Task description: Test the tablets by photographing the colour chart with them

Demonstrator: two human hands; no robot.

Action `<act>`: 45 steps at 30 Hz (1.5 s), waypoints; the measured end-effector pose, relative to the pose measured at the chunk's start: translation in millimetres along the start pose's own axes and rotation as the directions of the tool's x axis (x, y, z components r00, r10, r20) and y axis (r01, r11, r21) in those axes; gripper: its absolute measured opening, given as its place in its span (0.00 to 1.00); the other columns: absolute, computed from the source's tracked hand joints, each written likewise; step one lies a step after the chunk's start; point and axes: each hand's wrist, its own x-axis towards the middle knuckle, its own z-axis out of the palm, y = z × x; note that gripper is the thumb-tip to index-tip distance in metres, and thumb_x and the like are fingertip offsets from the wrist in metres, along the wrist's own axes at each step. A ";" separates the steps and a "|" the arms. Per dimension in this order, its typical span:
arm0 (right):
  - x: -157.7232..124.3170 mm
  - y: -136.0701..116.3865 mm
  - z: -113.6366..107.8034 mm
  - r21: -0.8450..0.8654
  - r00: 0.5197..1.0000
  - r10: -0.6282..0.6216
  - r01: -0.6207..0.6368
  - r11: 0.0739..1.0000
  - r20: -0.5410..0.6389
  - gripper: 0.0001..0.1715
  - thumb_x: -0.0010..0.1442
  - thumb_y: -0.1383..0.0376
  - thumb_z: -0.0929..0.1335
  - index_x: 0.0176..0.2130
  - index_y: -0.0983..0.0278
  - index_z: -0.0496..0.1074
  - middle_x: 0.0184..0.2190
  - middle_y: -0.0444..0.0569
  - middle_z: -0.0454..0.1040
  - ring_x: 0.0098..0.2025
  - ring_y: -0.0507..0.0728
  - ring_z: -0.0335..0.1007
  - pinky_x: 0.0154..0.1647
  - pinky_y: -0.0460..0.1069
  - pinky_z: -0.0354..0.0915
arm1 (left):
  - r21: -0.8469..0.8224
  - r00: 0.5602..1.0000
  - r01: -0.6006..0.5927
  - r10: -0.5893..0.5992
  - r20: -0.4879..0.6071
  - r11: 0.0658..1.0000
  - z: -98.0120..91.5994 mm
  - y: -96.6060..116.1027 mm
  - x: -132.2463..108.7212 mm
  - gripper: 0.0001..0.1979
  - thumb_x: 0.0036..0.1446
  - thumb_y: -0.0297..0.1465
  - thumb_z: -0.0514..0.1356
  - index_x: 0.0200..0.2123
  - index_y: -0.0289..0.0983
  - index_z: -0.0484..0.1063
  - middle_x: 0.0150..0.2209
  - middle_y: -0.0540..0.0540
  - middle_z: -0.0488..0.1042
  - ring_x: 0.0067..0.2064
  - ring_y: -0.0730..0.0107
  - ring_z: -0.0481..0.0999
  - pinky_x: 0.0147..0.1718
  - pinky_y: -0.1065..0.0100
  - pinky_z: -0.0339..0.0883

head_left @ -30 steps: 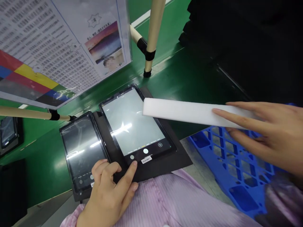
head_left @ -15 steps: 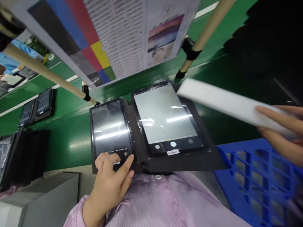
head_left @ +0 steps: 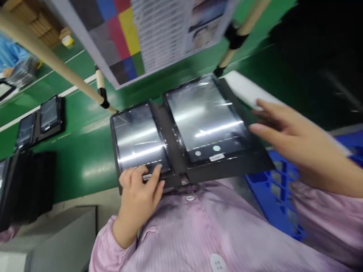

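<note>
Two tablets lie side by side on a black tray (head_left: 227, 168). The left tablet (head_left: 138, 138) and the right tablet (head_left: 208, 117) both have lit screens with camera controls and bright reflections. My left hand (head_left: 141, 189) rests at the lower edge of the left tablet, fingers apart, index fingertip by a round icon. Just right of the right tablet is my right hand (head_left: 286, 134), blurred, with thumb and fingers apart and nothing between them. Beyond and partly under it lies a long white block (head_left: 249, 88).
A printed colour chart (head_left: 121, 37) hangs on a pipe frame (head_left: 53, 60) above the green table (head_left: 87, 151). More tablets (head_left: 50, 115) and dark trays (head_left: 36, 185) are at the left. A blue crate (head_left: 272, 204) stands at the lower right.
My right hand has let go of the white block and moved left towards the right tablet. The white block now lies down. The right screen looks darker. The view has shifted slightly.
</note>
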 end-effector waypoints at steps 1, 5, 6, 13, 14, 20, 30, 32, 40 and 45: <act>-0.9 -16.9 1.4 0.127 0.995 0.081 -0.087 0.988 0.051 0.47 0.62 0.50 0.67 0.71 0.65 0.51 0.68 0.56 0.54 0.67 0.62 0.57 0.68 0.54 0.58 | 0.003 1.000 0.028 -0.028 0.003 1.000 0.3 -7.6 -2.6 0.19 0.60 0.34 0.64 0.54 0.37 0.75 0.48 0.35 0.64 0.52 0.49 0.64 0.52 0.45 0.60; 0.2 -37.3 4.4 0.298 0.980 0.133 -0.172 0.939 0.148 0.53 0.57 0.47 0.70 0.72 0.62 0.50 0.71 0.48 0.49 0.72 0.63 0.47 0.74 0.57 0.46 | -0.048 0.961 0.269 -0.265 0.072 0.962 4.6 -46.7 -13.8 0.47 0.54 0.47 0.67 0.70 0.37 0.51 0.61 0.28 0.56 0.63 0.36 0.58 0.57 0.35 0.58; -0.1 -34.7 4.1 0.287 0.983 0.114 -0.151 0.946 0.141 0.53 0.57 0.48 0.71 0.71 0.61 0.51 0.71 0.47 0.49 0.72 0.63 0.47 0.75 0.58 0.45 | -0.077 0.930 0.356 -0.346 0.122 0.931 5.5 -54.8 -16.2 0.52 0.52 0.49 0.67 0.72 0.38 0.45 0.62 0.29 0.56 0.63 0.36 0.60 0.57 0.35 0.60; -3.7 -26.7 2.0 0.348 0.981 0.082 -0.140 0.927 0.175 0.58 0.57 0.47 0.71 0.73 0.64 0.44 0.72 0.52 0.45 0.73 0.64 0.43 0.74 0.58 0.44 | -0.350 0.638 0.768 -0.689 0.343 0.537 -4.6 -85.4 -25.4 0.57 0.40 0.53 0.71 0.70 0.38 0.54 0.56 0.35 0.71 0.51 0.46 0.76 0.52 0.45 0.71; -3.4 -28.6 2.1 0.398 0.981 0.106 -0.163 0.903 0.162 0.59 0.57 0.45 0.71 0.73 0.64 0.43 0.71 0.54 0.45 0.73 0.64 0.44 0.74 0.59 0.46 | -0.443 0.618 0.772 -0.701 0.355 0.457 -6.7 -88.3 -24.6 0.56 0.39 0.51 0.72 0.69 0.39 0.56 0.55 0.36 0.72 0.50 0.49 0.77 0.51 0.48 0.71; 1.5 -61.1 8.1 0.265 0.980 0.006 0.047 0.963 -0.199 0.41 0.62 0.48 0.67 0.69 0.57 0.56 0.64 0.54 0.60 0.66 0.64 0.59 0.69 0.62 0.58 | -0.861 0.517 0.472 -0.730 0.447 -0.192 -10.7 -82.2 2.4 0.32 0.48 0.52 0.69 0.49 0.36 0.76 0.45 0.40 0.80 0.44 0.57 0.80 0.43 0.62 0.75; -8.2 -155.2 50.8 0.225 0.917 -0.327 0.277 0.934 0.228 0.43 0.64 0.42 0.61 0.69 0.61 0.57 0.61 0.56 0.64 0.53 0.65 0.71 0.52 0.63 0.73 | -0.885 0.674 0.208 -0.594 0.439 -0.417 -13.4 -42.3 11.8 0.26 0.49 0.36 0.73 0.52 0.38 0.76 0.42 0.43 0.82 0.38 0.65 0.82 0.44 0.65 0.75; -10.1 -161.2 57.4 0.374 0.925 -0.330 0.242 0.895 0.191 0.45 0.64 0.42 0.61 0.70 0.62 0.53 0.59 0.56 0.67 0.57 0.65 0.69 0.61 0.65 0.67 | -0.893 0.707 0.149 -0.585 0.397 -0.426 -16.5 -35.3 11.8 0.23 0.51 0.35 0.72 0.52 0.40 0.77 0.45 0.45 0.82 0.40 0.66 0.82 0.45 0.66 0.74; 4.7 -184.8 54.0 0.913 0.975 -0.209 0.017 0.408 0.075 0.35 0.63 0.39 0.62 0.59 0.56 0.66 0.55 0.51 0.72 0.59 0.64 0.69 0.53 0.61 0.74 | -0.983 0.706 -0.108 -0.708 0.031 -0.151 -6.0 -9.1 49.1 0.22 0.56 0.42 0.67 0.53 0.45 0.74 0.56 0.45 0.75 0.57 0.61 0.75 0.56 0.62 0.69; 13.1 -182.4 48.2 0.974 0.977 -0.208 -0.005 0.228 0.054 0.31 0.53 0.39 0.72 0.43 0.61 0.75 0.45 0.51 0.77 0.55 0.63 0.72 0.55 0.59 0.74 | -0.801 0.791 -0.070 -0.456 -0.408 0.594 12.1 4.0 53.6 0.54 0.50 0.48 0.69 0.71 0.40 0.44 0.71 0.32 0.49 0.71 0.47 0.53 0.68 0.50 0.50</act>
